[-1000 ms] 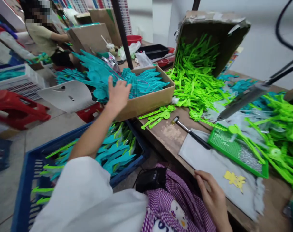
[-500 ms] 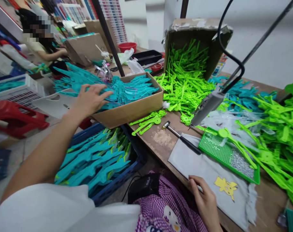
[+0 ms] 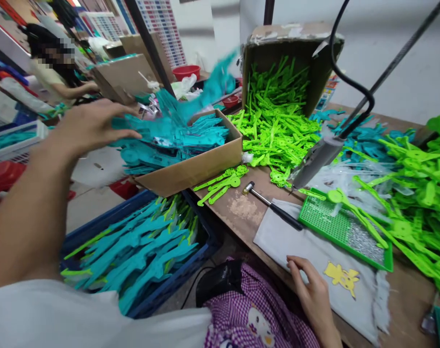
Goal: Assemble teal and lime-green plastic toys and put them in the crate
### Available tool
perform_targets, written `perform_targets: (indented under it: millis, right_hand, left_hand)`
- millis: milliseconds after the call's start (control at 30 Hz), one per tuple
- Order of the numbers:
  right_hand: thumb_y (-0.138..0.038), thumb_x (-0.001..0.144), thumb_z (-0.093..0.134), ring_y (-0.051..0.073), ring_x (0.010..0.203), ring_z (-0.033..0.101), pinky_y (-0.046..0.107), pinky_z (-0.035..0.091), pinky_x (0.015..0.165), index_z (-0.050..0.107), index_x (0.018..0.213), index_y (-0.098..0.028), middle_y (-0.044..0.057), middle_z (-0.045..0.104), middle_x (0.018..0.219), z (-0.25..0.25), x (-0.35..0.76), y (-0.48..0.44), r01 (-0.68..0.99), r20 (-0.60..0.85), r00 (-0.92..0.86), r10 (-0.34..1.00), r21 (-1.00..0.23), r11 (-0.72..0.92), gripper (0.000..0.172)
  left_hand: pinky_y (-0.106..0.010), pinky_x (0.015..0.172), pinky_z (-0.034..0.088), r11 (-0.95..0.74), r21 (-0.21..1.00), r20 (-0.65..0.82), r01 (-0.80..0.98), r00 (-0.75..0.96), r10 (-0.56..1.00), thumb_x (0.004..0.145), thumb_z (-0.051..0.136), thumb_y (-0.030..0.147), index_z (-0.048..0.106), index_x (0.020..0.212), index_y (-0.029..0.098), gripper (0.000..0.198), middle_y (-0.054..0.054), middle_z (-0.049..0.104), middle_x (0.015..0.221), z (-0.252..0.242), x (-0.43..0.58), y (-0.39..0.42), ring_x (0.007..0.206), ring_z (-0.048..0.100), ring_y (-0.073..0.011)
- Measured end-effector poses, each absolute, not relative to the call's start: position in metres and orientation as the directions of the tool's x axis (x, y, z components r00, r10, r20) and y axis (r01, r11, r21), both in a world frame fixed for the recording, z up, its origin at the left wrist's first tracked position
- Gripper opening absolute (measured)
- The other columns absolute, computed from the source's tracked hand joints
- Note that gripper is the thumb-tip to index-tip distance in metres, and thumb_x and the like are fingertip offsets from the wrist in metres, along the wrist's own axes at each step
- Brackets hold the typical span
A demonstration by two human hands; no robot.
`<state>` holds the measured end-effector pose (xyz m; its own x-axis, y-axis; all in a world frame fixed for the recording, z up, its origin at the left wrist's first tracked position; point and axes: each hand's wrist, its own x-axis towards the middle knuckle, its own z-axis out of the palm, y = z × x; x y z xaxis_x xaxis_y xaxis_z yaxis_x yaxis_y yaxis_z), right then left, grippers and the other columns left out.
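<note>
My left hand (image 3: pixel 93 123) is raised at the upper left, thumb and fingers closed around the end of teal plastic pieces (image 3: pixel 143 130). One blurred teal piece (image 3: pixel 209 92) stands up at a slant above the open cardboard box (image 3: pixel 194 169), which holds a pile of such pieces. My right hand (image 3: pixel 312 292) rests at the table's near edge on a grey cloth (image 3: pixel 278 237) with a yellow cartoon figure. Its thumb and forefinger are apart, with cloth showing between them; its other fingers are mostly hidden.
Below the box stands a blue crate (image 3: pixel 176 285) of teal and green pieces. A hammer (image 3: pixel 274 208), a green tray (image 3: pixel 325 217) of small metal parts and a hanging electric screwdriver (image 3: pixel 317 159) are on my right. Green pieces (image 3: pixel 278 130) spill from a carton. Another person (image 3: pixel 49 72) sits far left.
My left hand has moved left and towards me from over the box, closing on teal pieces. One piece has swung up above the box. My right hand stays nearly where it was.
</note>
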<state>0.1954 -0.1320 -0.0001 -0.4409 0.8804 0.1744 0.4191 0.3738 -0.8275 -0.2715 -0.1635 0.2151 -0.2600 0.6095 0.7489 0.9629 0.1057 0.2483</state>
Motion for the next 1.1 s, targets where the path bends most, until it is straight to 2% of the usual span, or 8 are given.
perform_targets:
  millis: [167,367,500,633,733,833,933,1100]
  right_hand:
    - [-0.038,0.092,0.05,0.02,0.087,0.069,0.03,0.055,0.076,0.068,0.094,-0.02,0.008,0.072,0.093,-0.004,0.19,-0.138,0.413,0.128,-0.469,0.874,-0.843,0.345,0.026]
    - [-0.039,0.092,0.05,0.019,0.087,0.068,0.029,0.054,0.078,0.068,0.093,-0.021,0.006,0.071,0.093,0.011,0.183,-0.141,0.365,0.109,-0.436,0.893,-0.886,0.287,0.025]
    - [-0.039,0.091,0.051,0.019,0.087,0.068,0.033,0.054,0.08,0.063,0.107,-0.022,0.008,0.069,0.104,0.02,0.187,-0.137,0.302,0.113,-0.289,0.951,-0.931,0.202,0.026]
    - [-0.038,0.09,0.054,0.02,0.099,0.065,0.037,0.053,0.083,0.048,0.128,-0.024,0.012,0.058,0.127,0.032,0.188,-0.134,0.083,0.198,-0.105,0.975,-0.975,0.207,0.042]
    - [-0.039,0.086,0.06,0.02,0.104,0.062,0.037,0.052,0.086,0.047,0.129,-0.024,0.01,0.059,0.124,0.046,0.185,-0.125,-0.029,0.239,0.05,0.97,-0.97,0.241,0.047]
    - [-0.04,0.084,0.062,0.017,0.086,0.064,0.032,0.051,0.079,0.055,0.114,-0.021,0.005,0.067,0.099,0.057,0.183,-0.109,-0.063,0.178,0.185,0.966,-0.979,0.192,0.037]
    - [-0.043,0.082,0.062,0.014,0.072,0.061,0.028,0.05,0.069,0.059,0.099,-0.018,0.002,0.067,0.083,0.057,0.192,-0.093,-0.095,0.107,0.333,0.937,-0.985,0.146,0.03]
    - [-0.046,0.082,0.06,0.014,0.062,0.06,0.027,0.049,0.061,0.058,0.095,-0.019,-0.001,0.065,0.075,0.053,0.225,-0.076,-0.213,0.043,0.485,0.873,-0.963,0.166,0.03]
  left_hand:
    - [-0.037,0.098,0.044,-0.089,0.383,0.774,0.919,-0.267,0.574,0.085,0.058,0.057,0.048,0.116,0.013,0.055,-0.007,0.055,0.117,0.209,-0.242,-0.133,0.115,0.053,-0.0189]
    - [-0.025,0.072,0.051,-0.394,0.494,0.787,0.775,-0.206,0.582,0.076,0.066,0.06,0.057,0.104,0.018,0.05,-0.002,0.06,0.097,0.155,-0.147,-0.089,0.089,0.061,-0.0149]
    - [-0.03,0.077,0.052,-0.569,0.493,0.794,0.658,-0.073,0.603,0.079,0.066,0.055,0.059,0.101,0.02,0.042,-0.006,0.065,0.096,0.102,-0.061,-0.073,0.094,0.063,-0.0185]
    - [-0.03,0.077,0.054,-0.676,0.55,0.759,0.491,0.046,0.65,0.076,0.07,0.052,0.06,0.1,0.017,0.044,-0.007,0.067,0.092,0.056,-0.003,-0.077,0.09,0.065,-0.0187]
    - [-0.029,0.074,0.054,-0.751,0.575,0.756,0.325,0.141,0.64,0.071,0.075,0.052,0.061,0.099,0.016,0.048,-0.008,0.066,0.094,0.028,0.02,-0.084,0.086,0.065,-0.0178]
    - [-0.031,0.075,0.054,-0.689,0.688,0.642,0.229,0.25,0.725,0.069,0.076,0.053,0.063,0.098,0.017,0.048,-0.007,0.066,0.09,0.012,0.032,-0.084,0.084,0.065,-0.0181]
    - [-0.032,0.075,0.053,-0.528,0.831,0.451,0.175,0.342,0.824,0.063,0.082,0.049,0.06,0.116,0.019,0.065,-0.009,0.065,0.103,0.008,0.044,-0.077,0.083,0.063,-0.0184]
    - [-0.03,0.075,0.053,-0.229,0.974,0.195,-0.004,0.537,0.821,0.069,0.081,0.036,0.021,0.15,0.025,0.102,-0.013,0.06,0.119,0.014,0.079,-0.065,0.086,0.065,-0.0179]
